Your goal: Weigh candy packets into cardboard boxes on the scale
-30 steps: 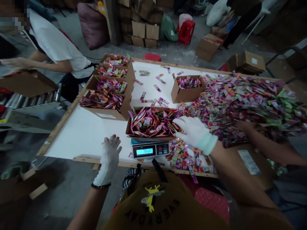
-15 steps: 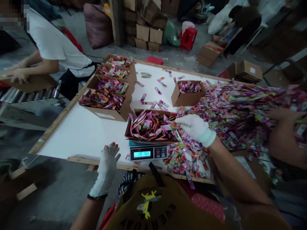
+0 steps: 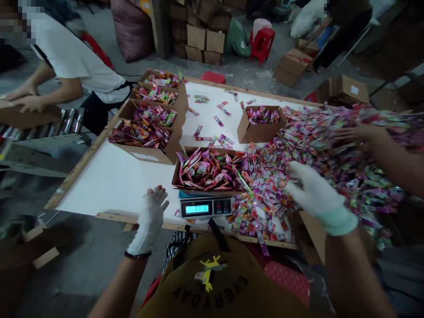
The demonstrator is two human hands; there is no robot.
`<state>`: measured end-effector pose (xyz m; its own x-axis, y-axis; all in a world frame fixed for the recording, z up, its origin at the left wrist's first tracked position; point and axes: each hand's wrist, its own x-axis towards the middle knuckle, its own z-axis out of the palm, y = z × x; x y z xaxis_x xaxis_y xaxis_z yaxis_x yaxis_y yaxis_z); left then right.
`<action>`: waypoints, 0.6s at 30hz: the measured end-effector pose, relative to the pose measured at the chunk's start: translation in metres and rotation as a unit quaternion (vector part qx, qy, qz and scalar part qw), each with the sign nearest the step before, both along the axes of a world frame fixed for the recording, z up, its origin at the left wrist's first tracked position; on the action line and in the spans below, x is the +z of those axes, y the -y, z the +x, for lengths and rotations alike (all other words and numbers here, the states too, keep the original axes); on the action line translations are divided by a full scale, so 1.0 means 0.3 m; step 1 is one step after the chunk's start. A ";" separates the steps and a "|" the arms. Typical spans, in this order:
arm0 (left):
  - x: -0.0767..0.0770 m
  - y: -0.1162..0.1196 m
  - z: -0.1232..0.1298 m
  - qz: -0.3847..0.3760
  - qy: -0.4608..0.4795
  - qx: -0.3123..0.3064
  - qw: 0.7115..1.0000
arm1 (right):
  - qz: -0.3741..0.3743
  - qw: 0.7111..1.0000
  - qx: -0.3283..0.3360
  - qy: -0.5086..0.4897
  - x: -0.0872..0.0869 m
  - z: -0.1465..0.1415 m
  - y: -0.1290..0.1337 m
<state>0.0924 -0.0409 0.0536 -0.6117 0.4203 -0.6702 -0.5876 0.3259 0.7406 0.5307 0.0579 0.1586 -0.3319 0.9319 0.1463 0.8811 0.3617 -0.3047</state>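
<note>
My gloved right hand (image 3: 308, 190) hovers over the heap of small wrapped sachets (image 3: 265, 176), thumb and fingers apart, with nothing visible in it. Bare fingertips poke out of the glove on my left hand (image 3: 149, 216), which is held open above the table's near edge and touches nothing. Between my hands, a cardboard box (image 3: 205, 192) full of sachets rests on a digital scale (image 3: 205, 207) with a lit blue display. One green sachet (image 3: 245, 183) hangs over the box's right corner.
Filled cardboard boxes (image 3: 145, 157) stand in a row at the left of the white table (image 3: 132, 185). Another filled box (image 3: 261, 130) stands behind the scale. A co-worker's hand (image 3: 354, 134) reaches into the heap from the right. At left, a person in a white shirt (image 3: 79, 62) handles a carton.
My right hand has moved from the box's right end rightward over the heap, its fingers spreading. The digits on the scale differ. The co-worker's hand at right has shifted left and farther back.
</note>
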 end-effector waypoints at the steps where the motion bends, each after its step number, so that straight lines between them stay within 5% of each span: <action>1: 0.003 -0.009 -0.006 0.001 -0.006 -0.002 1.000 | -0.030 0.999 0.018 -0.019 -0.039 -0.029 0.021; 6: 0.040 -0.059 -0.028 0.020 -0.033 -0.004 0.999 | -0.154 0.987 0.031 0.017 -0.141 -0.175 0.074; 11: 0.075 -0.093 -0.016 0.042 -0.030 -0.017 0.999 | -0.197 0.977 0.045 0.070 -0.131 -0.243 0.056; 18: 0.054 -0.138 0.014 0.106 -0.063 -0.070 0.990 | -0.229 0.962 0.060 0.136 -0.087 -0.279 0.045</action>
